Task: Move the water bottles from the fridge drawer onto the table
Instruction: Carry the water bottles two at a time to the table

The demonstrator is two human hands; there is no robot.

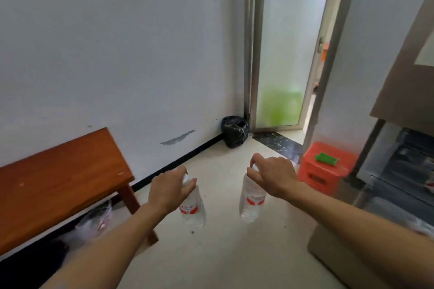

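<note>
Left water bottle [193, 209] hangs by its top from your left grip [168, 191], whose fingers curl down around the white cap [186, 178] and pinch the neck, so that grip is closed on the bottle with no slack showing. Right water bottle [252, 199] hangs the same way from your right grip [272, 177], fingertips bunched tightly over its cap, which is mostly hidden under them. Both bottles are clear plastic with red and white labels, and both dangle in the air above the pale floor [223, 253], touching neither it nor each other. The left one tilts a little, its base swung toward your right, while the right one hangs closer to upright. You hold them between the bench [58, 183] on your left and the fridge [404, 166] on your right, and neither bottle is over the bench top. The bench is reddish-brown wood set against the white wall, with a crumpled clear plastic bag [94, 220] under it. The fridge is blurred, its dark lower drawer standing open. Just beside the fridge sits an orange stool [326, 171] with a green object [326, 158] on top. A tied black bag [234, 131] rests in the corner next to a frosted glass door [286, 54].
</note>
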